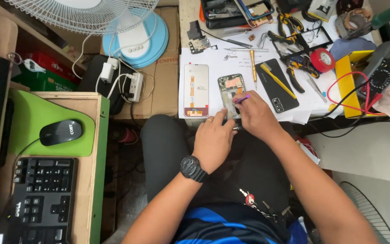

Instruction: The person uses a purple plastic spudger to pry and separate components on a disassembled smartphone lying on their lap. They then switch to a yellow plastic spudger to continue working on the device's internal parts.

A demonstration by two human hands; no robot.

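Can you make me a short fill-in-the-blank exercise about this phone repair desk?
1. The right hand holds a thin ____ tool over the opened phone.
2. The left hand wears a black ____ on its wrist.
3. The mouse lies on a ____ pad.
4. Left of the opened phone lies a detached ____.

Missing words: purple; watch; green; screen

mouse [60,132]: glossy black plastic
pad [32,117]: matt green
desk [96,149]: bare wood
sheet [213,58]: white paper
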